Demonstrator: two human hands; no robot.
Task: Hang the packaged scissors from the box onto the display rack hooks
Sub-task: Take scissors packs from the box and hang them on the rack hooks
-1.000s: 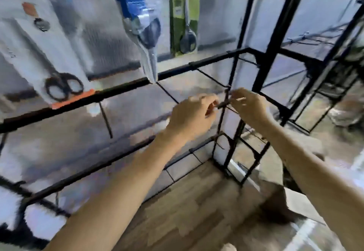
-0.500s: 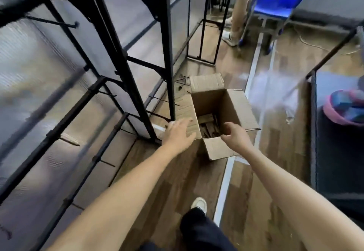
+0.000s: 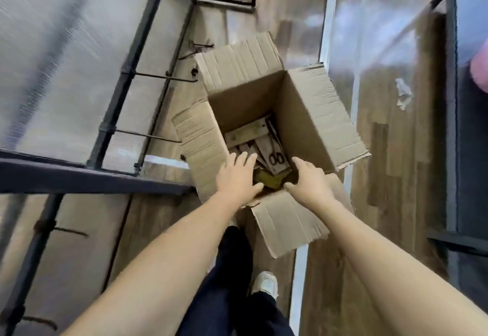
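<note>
Wood-plank flooring (image 3: 390, 177) is carrying an open cardboard box (image 3: 311, 114) just beside the foot of the black display rack (image 3: 113, 114), and the packaged scissors (image 3: 276, 159) are lying jumbled at the box's bottom, none lifted yet. Because the cards are overlapping, a grip closing on one is likely, I judge, to be dragging a neighbour up or pinching only a corner and dropping it. The deep walls are crowding both wrists, and the rack hooks (image 3: 148, 136) are jutting out low beside the box, where a rising forearm could be snagging. Left fingers (image 3: 241, 157) are stretching straight and slightly apart, holding nothing, while the left hand (image 3: 236, 178) is hovering over the near-left rim with its thumb angling towards a yellow-green pack (image 3: 269, 181). Right fingers (image 3: 297, 162) are curving loosely, apart and empty, the right hand (image 3: 310, 184) dipping inside the near-right corner. Both bare forearms are converging from the lower corners, reaching down past a dark trouser leg (image 3: 232, 269) and a pale shoe (image 3: 265, 284).
</note>
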